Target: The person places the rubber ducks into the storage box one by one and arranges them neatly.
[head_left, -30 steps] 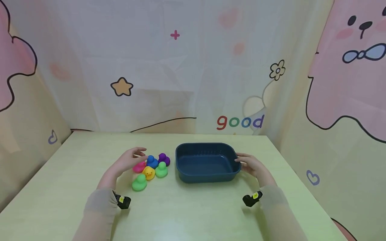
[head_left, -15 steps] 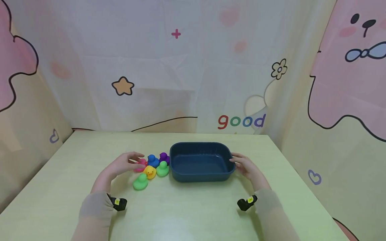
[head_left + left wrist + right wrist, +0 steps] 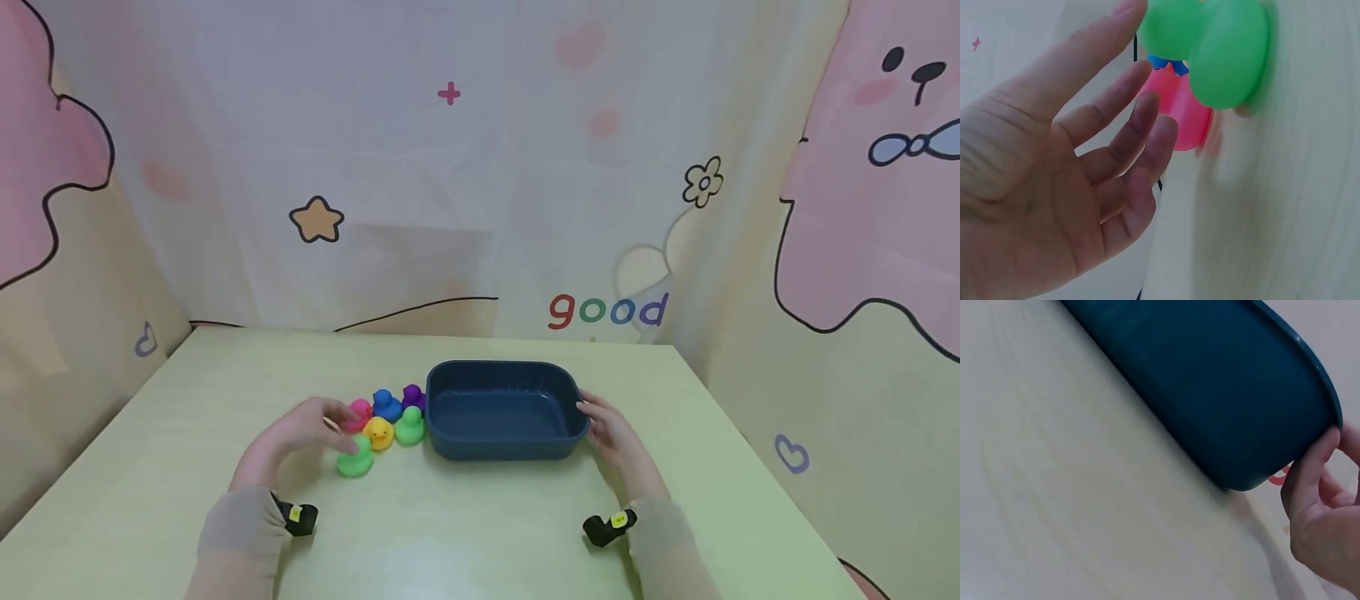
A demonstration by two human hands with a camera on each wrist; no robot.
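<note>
A dark blue rectangular tub stands upright on the table. My right hand grips its right end, and the right wrist view shows the thumb against the outer wall with a finger at the rim. Left of the tub is a cluster of rubber ducks: purple, blue, pink, yellow and two green. My left hand hovers, fingers loosely bent, beside the pink duck and the front green duck. In the left wrist view nothing lies in its palm.
The pale table carries the tub at its middle, with the ducks close by the tub's left side. Printed cloth walls in the back and both sides. A black wrist camera is worn on each sleeve.
The tub has slid left with my right hand, up beside the purple and rear green ducks. My left hand has come down from above the pink duck toward the front green duck.
</note>
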